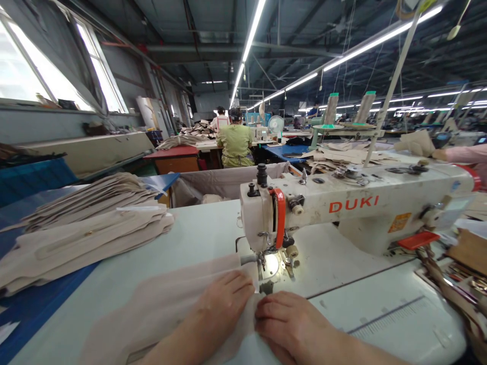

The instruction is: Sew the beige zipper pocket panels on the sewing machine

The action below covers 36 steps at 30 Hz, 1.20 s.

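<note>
A beige fabric piece (167, 294) lies on the pale machine table, its right edge beside the presser foot and needle of a white sewing machine (312, 203). My left hand (224, 299) rests on top of the fabric, its fingers bent and pressed together against it; the thumb is hidden. Just right of it, my right hand (289, 322) has its fingers curled closed on the fabric's near right edge, in front of the foot. A lamp lights the round needle plate (271, 264). The fabric's left part looks blurred.
Stacked beige pieces (87, 233) lie at the left on a blue surface (49, 324). A cloth-lined bin (213, 182) stands behind the table. Thread cones (331, 109) rise behind the machine. A co-worker in a green top (235, 142) sits ahead; a pink sleeve (466, 153) shows at right.
</note>
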Each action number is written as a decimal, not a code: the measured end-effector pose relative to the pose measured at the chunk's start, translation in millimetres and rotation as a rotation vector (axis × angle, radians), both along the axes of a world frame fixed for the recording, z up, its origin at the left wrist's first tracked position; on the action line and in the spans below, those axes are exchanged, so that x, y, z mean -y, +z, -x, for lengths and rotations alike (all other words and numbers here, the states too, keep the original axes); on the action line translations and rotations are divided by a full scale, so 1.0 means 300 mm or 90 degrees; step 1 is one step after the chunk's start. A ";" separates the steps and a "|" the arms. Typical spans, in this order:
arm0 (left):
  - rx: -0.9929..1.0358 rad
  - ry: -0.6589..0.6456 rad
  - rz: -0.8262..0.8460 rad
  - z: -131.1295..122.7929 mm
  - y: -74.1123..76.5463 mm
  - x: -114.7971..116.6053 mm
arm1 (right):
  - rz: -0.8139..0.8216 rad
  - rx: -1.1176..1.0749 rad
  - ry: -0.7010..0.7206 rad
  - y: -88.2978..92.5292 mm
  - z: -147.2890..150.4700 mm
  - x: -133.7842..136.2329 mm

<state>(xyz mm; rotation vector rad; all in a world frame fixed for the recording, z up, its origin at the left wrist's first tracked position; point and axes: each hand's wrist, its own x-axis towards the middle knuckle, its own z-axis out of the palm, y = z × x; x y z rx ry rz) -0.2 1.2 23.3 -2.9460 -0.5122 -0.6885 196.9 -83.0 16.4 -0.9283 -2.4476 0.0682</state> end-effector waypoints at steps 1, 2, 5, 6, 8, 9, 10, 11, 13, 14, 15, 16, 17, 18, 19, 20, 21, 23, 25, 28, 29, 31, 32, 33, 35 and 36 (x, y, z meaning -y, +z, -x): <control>0.001 0.002 -0.004 -0.001 -0.002 0.000 | -0.010 0.001 0.003 -0.013 0.000 -0.006; 0.000 0.005 -0.006 -0.003 -0.004 0.000 | -0.024 0.001 0.003 -0.026 0.001 -0.012; 0.002 0.010 -0.002 -0.007 -0.013 -0.003 | -0.067 0.008 0.003 -0.061 0.002 -0.030; 0.002 0.010 0.003 -0.007 -0.016 -0.004 | -0.078 0.011 0.001 -0.069 0.002 -0.034; 0.003 0.008 0.009 -0.007 -0.022 -0.007 | -0.099 0.006 0.002 -0.077 0.003 -0.039; 0.000 0.007 0.010 -0.006 -0.024 -0.008 | -0.105 0.002 0.003 -0.077 0.004 -0.039; -0.003 0.004 0.009 -0.004 -0.025 -0.009 | -0.110 -0.003 0.004 -0.073 0.004 -0.039; -0.003 0.001 0.005 -0.002 -0.025 -0.010 | -0.111 -0.008 0.006 -0.068 0.004 -0.037; -0.003 -0.008 -0.007 0.003 -0.023 -0.010 | -0.093 -0.004 0.008 -0.053 0.004 -0.030; -0.003 -0.013 -0.013 0.005 -0.022 -0.010 | -0.077 0.002 0.008 -0.046 0.003 -0.026; -0.002 -0.016 -0.016 0.007 -0.020 -0.010 | -0.062 0.007 0.007 -0.039 0.003 -0.023; 0.001 -0.017 -0.018 0.008 -0.019 -0.011 | -0.048 0.011 0.007 -0.033 0.001 -0.019; 0.004 -0.017 -0.018 0.008 -0.017 -0.011 | -0.036 0.014 0.007 -0.028 0.000 -0.017; 0.005 -0.017 -0.016 0.007 -0.016 -0.011 | -0.029 0.014 0.009 -0.024 -0.001 -0.014; 0.008 -0.016 -0.014 0.006 -0.014 -0.011 | -0.024 0.015 0.009 -0.021 -0.002 -0.012; 0.014 -0.015 -0.014 0.004 -0.012 -0.010 | -0.020 0.017 0.010 -0.018 -0.004 -0.010; 0.019 -0.016 -0.015 0.003 -0.009 -0.009 | -0.018 0.019 0.010 -0.015 -0.004 -0.009; 0.029 -0.019 -0.019 0.000 -0.001 -0.006 | -0.010 0.020 0.008 -0.009 -0.005 -0.007; 0.030 -0.019 -0.023 -0.003 0.009 -0.001 | -0.002 0.016 0.003 -0.008 -0.004 -0.008; 0.024 -0.014 -0.029 -0.005 0.021 0.005 | 0.001 0.005 0.006 -0.017 -0.001 -0.011; 0.024 -0.013 -0.026 -0.006 0.024 0.006 | 0.004 0.001 0.007 -0.020 -0.001 -0.012; 0.017 -0.011 -0.015 -0.006 0.027 0.007 | 0.011 -0.006 0.009 -0.018 -0.001 -0.011; 0.008 -0.010 -0.010 -0.007 0.028 0.007 | 0.019 -0.007 0.008 -0.009 -0.002 -0.008; 0.000 -0.011 -0.010 -0.007 0.029 0.008 | 0.030 -0.006 0.004 0.004 -0.004 -0.005; -0.012 -0.011 -0.016 -0.005 0.031 0.010 | 0.066 0.008 -0.017 0.046 -0.012 0.001; -0.016 -0.005 -0.015 -0.004 0.033 0.013 | 0.093 0.021 -0.039 0.071 -0.016 0.003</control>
